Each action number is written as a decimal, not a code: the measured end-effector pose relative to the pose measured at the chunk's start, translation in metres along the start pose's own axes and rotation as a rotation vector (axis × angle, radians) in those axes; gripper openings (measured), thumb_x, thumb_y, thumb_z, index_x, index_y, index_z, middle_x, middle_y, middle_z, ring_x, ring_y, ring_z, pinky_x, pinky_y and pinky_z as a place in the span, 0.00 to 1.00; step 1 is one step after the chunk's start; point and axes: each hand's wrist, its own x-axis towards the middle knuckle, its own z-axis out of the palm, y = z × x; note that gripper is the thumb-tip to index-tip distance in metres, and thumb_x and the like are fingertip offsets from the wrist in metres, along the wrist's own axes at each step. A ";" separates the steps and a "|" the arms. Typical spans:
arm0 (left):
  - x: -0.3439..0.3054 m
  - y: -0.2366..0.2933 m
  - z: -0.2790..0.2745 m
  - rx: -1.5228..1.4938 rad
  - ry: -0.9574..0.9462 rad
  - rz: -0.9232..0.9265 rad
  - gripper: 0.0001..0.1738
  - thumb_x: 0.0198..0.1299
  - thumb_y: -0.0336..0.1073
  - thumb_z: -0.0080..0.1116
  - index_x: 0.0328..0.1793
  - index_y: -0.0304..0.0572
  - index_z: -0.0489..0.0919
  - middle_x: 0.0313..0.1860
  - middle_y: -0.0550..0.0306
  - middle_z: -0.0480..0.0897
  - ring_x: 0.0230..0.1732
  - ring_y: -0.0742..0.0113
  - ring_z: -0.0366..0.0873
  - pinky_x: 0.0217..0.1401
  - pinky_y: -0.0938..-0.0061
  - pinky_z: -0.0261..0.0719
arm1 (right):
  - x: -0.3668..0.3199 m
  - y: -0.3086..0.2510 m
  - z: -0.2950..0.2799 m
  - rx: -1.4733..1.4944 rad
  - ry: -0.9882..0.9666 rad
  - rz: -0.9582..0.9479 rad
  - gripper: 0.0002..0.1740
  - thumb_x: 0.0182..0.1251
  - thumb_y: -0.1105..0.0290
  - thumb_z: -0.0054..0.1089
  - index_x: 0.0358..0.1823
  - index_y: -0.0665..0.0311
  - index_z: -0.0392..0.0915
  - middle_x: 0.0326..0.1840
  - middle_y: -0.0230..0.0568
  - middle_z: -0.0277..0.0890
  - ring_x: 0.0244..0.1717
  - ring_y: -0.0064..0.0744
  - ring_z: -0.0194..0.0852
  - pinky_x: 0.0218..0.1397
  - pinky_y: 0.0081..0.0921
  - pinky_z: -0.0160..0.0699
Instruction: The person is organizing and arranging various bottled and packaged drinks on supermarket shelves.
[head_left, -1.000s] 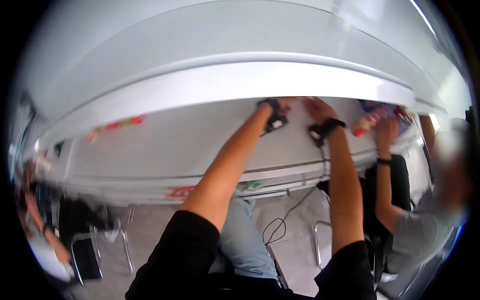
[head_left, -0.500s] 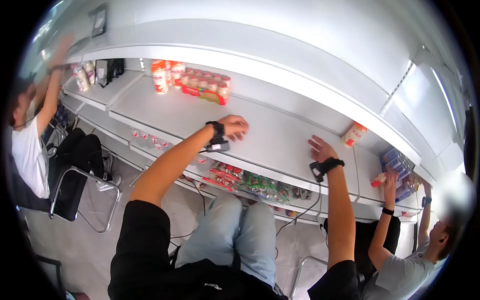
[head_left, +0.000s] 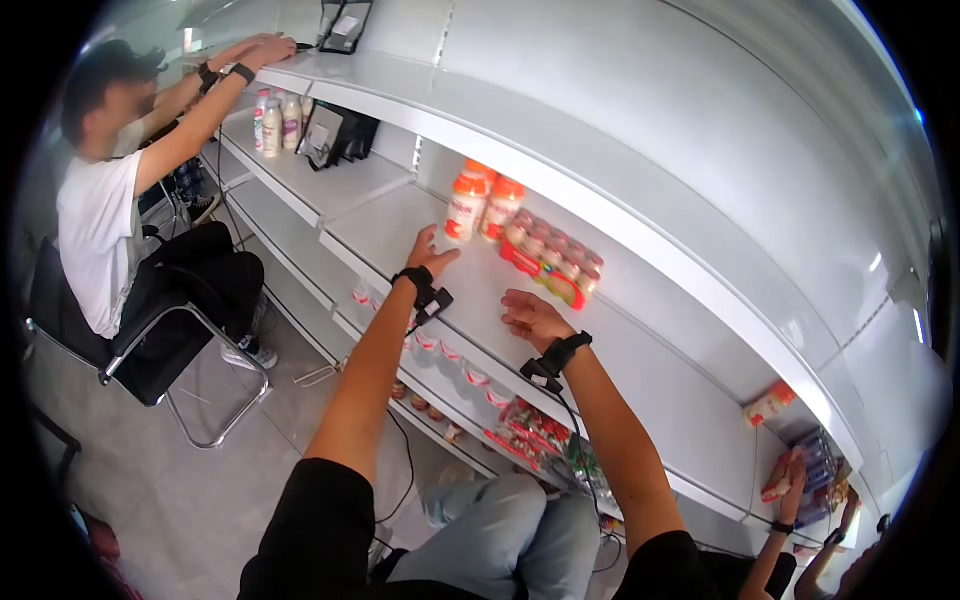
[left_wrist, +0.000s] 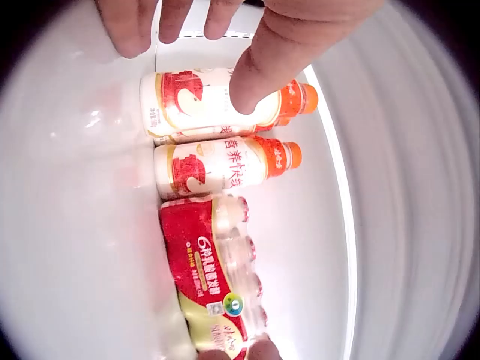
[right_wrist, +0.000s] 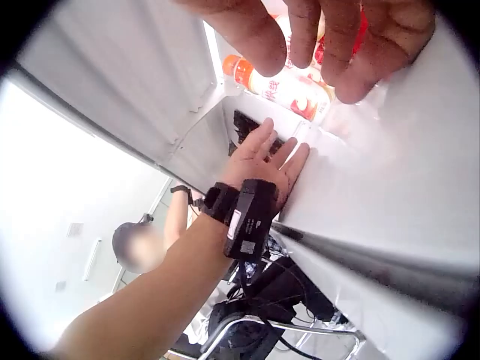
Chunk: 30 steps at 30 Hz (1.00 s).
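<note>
White bottles with orange caps [head_left: 464,208] stand together on the middle shelf [head_left: 640,380], beside a red-and-green pack of small bottles [head_left: 552,262]. My left hand [head_left: 432,256] is just in front of the bottles, fingers spread and holding nothing. In the left wrist view its thumb overlaps one bottle [left_wrist: 199,97], and whether they touch I cannot tell. My right hand [head_left: 537,320], fingers apart and empty, hovers in front of the pack. The right wrist view shows its fingers [right_wrist: 341,45] across part of the bottles, with my left hand [right_wrist: 266,165] beyond.
An upper shelf [head_left: 560,140] overhangs the bottles. More bottles [head_left: 272,128] and a black item [head_left: 340,135] stand on the left section. Bagged goods [head_left: 530,432] lie below. One person [head_left: 100,210] sits at left; another's hand [head_left: 792,480] holds a red package at right.
The head view has swung left, bringing the bottles and pack nearer the middle. Both hands have moved left along the shelf, to the bottles and pack, and are nearer each other than half a second ago.
</note>
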 end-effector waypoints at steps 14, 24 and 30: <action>0.063 -0.011 -0.002 0.017 -0.161 0.037 0.53 0.48 0.43 0.70 0.75 0.39 0.48 0.73 0.42 0.56 0.74 0.50 0.53 0.72 0.64 0.57 | 0.127 -0.025 0.039 -0.389 0.054 -0.092 0.45 0.61 0.66 0.58 0.75 0.63 0.42 0.76 0.45 0.48 0.42 0.21 0.70 0.30 0.18 0.62; 0.076 -0.027 0.004 -0.239 -0.265 0.147 0.38 0.58 0.30 0.61 0.72 0.38 0.55 0.63 0.48 0.68 0.63 0.61 0.67 0.62 0.68 0.72 | 0.155 -0.022 0.034 -0.358 -0.106 -0.197 0.52 0.59 0.68 0.60 0.76 0.58 0.32 0.75 0.50 0.49 0.44 0.26 0.71 0.48 0.22 0.73; 0.060 0.006 0.009 -0.058 -0.244 0.004 0.45 0.55 0.34 0.65 0.75 0.42 0.51 0.64 0.48 0.66 0.65 0.60 0.66 0.66 0.67 0.66 | 0.147 -0.019 0.033 -0.298 0.060 -0.189 0.51 0.58 0.67 0.62 0.76 0.53 0.34 0.70 0.47 0.58 0.41 0.28 0.74 0.40 0.25 0.75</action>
